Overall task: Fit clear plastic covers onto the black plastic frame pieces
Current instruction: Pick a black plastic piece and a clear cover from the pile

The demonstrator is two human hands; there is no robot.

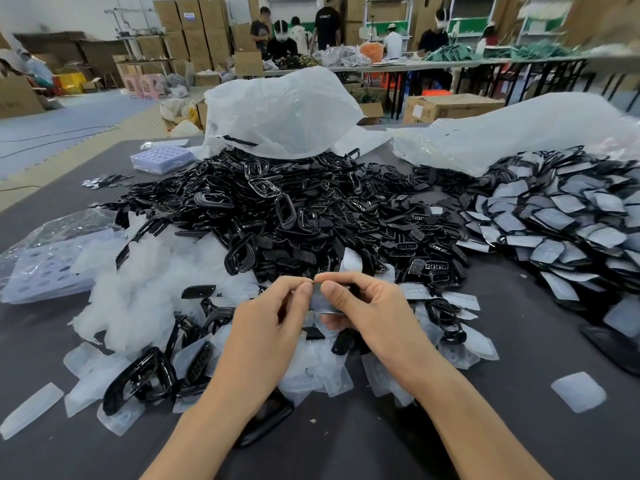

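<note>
Hands meet above the parts heap, pinching one piece.

My left hand (273, 317) and right hand (360, 306) grip a cover (320, 301) at thumb-tips, lifted clear to align edges.

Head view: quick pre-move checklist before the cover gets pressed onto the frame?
1. Both hands on the piece: ok, left hand and right hand pinch it together.
2. Clear cover in the fingers: ok.
3. Black frame under the cover: cannot tell, only a dark edge shows.
4. Cover aligned to frame: cannot tell, hidden by fingers.
5. Spare covers within reach: ok.
6. Finished pile on the right: ok.
</note>
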